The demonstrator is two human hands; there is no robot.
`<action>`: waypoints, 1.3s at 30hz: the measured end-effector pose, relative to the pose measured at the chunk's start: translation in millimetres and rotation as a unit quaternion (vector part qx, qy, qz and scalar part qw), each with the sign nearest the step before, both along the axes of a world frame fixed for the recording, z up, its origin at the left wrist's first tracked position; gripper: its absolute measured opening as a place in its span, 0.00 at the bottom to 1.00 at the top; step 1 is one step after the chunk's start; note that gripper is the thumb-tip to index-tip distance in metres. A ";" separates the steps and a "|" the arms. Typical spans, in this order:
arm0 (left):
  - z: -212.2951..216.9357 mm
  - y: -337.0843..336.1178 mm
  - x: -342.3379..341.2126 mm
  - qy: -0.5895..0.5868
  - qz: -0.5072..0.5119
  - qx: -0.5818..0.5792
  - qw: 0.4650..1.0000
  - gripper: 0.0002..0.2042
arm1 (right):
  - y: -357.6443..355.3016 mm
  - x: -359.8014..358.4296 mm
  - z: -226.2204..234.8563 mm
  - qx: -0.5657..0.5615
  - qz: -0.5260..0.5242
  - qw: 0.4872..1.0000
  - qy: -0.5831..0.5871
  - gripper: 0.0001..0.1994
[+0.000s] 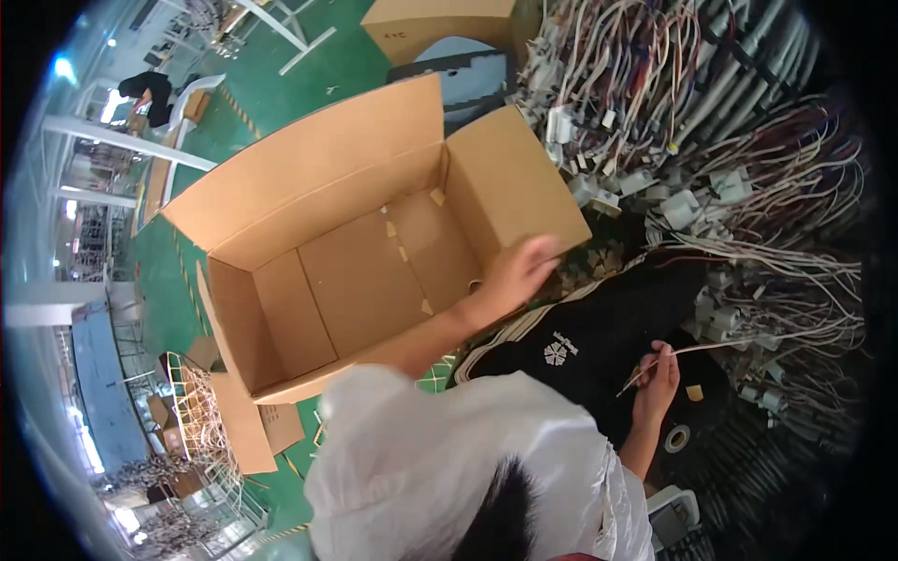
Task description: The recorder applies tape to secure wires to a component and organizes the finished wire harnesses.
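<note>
A large open cardboard box (365, 271) stands to the left, its flaps folded outward and bits of tape on its bottom. My left hand (520, 273) is over the lower edge of the right flap (524, 178); its fingers are blurred, and I cannot tell whether they grip the flap. On the right, my right hand (658, 376) pinches a thin white wire (702, 348). One end sticks out past the fingers, and the other side runs toward the wire bundles. Black cloth with white stripes and a white emblem (557, 352) lies between my hands.
Thick bundles of wires with white connectors (645, 93) fill the right side. A roll of tape (676, 438) lies below my right hand. Behind the box are another carton (440, 21) and a blue piece (458, 70). A wire rack (201, 411) stands at left; another person (150, 93) is far off.
</note>
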State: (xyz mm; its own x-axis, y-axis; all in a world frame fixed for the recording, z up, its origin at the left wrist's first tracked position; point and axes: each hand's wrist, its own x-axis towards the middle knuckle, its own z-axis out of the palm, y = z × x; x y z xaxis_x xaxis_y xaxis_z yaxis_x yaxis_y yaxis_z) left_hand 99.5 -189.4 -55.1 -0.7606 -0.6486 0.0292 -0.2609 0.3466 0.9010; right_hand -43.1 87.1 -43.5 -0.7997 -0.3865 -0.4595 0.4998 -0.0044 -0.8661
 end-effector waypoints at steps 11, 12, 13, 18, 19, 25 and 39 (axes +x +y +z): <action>-2.4 32.9 251.4 0.062 0.462 0.672 0.576 0.44 | -16.4 -5.2 -13.2 -0.061 -0.003 0.998 -0.022 0.13; -15.9 31.3 249.9 0.104 0.462 0.647 0.597 0.40 | -16.1 -2.0 -11.9 -0.066 0.004 0.998 -0.024 0.13; -27.2 33.2 248.8 0.145 0.485 0.630 0.589 0.37 | -15.4 0.2 -10.9 -0.056 0.008 0.998 -0.028 0.12; -11.5 32.7 252.0 0.101 0.413 0.463 0.778 0.20 | -12.2 2.3 -10.3 -0.053 0.036 0.998 -0.028 0.12; 5.1 33.9 254.5 0.018 0.348 0.355 0.868 0.19 | -12.2 1.4 -11.1 -0.041 0.042 0.998 -0.028 0.12; 115.0 6.0 267.9 0.261 0.510 0.588 0.570 0.20 | -17.9 -11.5 -17.2 -0.022 0.071 0.996 -0.047 0.13; 249.8 -194.7 249.2 0.464 0.378 0.398 0.695 0.22 | -19.6 -13.1 -11.7 0.025 0.070 0.996 -0.049 0.14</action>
State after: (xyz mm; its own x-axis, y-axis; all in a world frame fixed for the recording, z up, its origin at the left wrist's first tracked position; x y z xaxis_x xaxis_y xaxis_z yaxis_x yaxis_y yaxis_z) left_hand 348.7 -384.0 194.7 -0.0861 -0.9444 -0.3173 0.7250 -0.2778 0.6302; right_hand -56.1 67.6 -55.1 -0.6892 -0.4658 -0.5550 0.5751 0.1142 -0.8101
